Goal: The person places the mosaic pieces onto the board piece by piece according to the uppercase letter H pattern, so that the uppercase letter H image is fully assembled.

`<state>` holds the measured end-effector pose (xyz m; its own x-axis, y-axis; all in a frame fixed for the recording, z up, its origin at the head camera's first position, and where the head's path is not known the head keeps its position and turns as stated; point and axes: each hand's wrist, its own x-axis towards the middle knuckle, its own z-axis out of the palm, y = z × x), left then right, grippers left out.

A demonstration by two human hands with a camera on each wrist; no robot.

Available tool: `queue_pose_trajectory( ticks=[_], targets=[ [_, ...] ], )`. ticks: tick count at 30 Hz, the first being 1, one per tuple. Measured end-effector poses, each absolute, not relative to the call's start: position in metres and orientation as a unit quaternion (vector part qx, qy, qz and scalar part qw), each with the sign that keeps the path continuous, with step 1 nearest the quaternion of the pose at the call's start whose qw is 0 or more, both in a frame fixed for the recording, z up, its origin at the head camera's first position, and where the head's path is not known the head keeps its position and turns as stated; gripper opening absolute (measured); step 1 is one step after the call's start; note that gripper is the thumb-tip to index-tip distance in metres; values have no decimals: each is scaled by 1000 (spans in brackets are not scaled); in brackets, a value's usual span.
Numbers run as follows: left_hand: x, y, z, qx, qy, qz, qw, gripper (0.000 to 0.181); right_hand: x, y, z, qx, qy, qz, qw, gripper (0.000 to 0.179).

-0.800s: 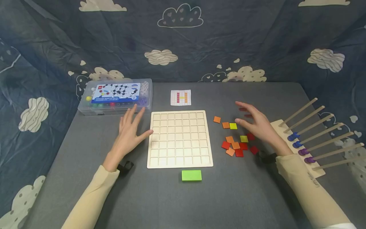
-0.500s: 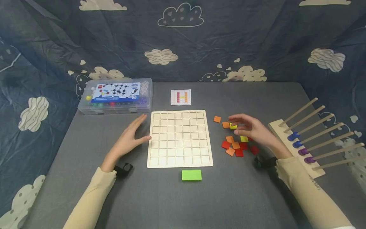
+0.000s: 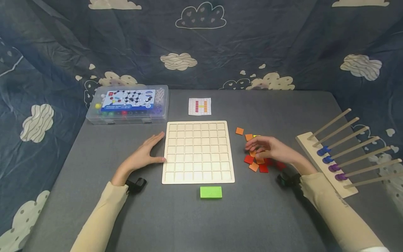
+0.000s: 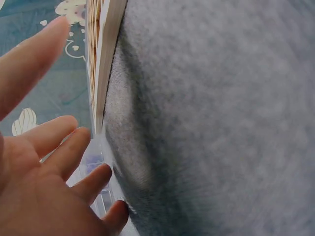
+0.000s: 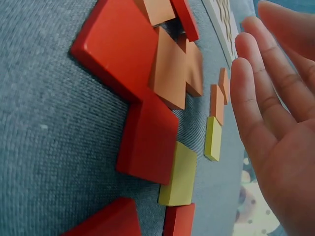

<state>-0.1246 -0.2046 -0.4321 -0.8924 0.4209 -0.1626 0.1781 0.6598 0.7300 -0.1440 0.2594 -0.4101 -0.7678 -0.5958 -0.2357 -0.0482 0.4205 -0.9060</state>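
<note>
My left hand (image 3: pixel 142 154) is at the left side of a wooden grid board (image 3: pixel 197 154), thumb and fingers spread apart. In the left wrist view its fingers are extended near the board's edge (image 4: pixel 108 59); whether a fingertip touches it I cannot tell. Over a loose group of square tiles hovers my right hand (image 3: pixel 273 149), fingers loosely bent and holding nothing. Below it in the right wrist view lie a red tile (image 5: pixel 148 140), a yellow tile (image 5: pixel 181 174) and an orange tile (image 5: pixel 170 69), among several others. From the head, the hand hides some tiles.
A small card (image 3: pixel 199 106) with a coloured H pattern lies behind the board. A clear plastic molecular model kit box (image 3: pixel 127 105) sits back left. In front of the board is a green block (image 3: pixel 211 192). At right stands a wooden peg rack (image 3: pixel 315 150) with blue and purple pieces.
My right hand has come down and toward the near side, from beside the tiles to above them. My left hand has shifted nearer, from the kit box to alongside the board's left edge.
</note>
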Motion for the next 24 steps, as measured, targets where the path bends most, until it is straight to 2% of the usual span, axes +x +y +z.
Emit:
queue_pose_trajectory(
  ticks=[9,24],
  targets=[
    [-125,-205,-436,186,899,357,175,94,-146,251,-415,-213,824,-444,282,36],
    [-125,-204,-434,189,897,352,186,90,-139,239,-419,-235,862,-383,234,28]
  ],
)
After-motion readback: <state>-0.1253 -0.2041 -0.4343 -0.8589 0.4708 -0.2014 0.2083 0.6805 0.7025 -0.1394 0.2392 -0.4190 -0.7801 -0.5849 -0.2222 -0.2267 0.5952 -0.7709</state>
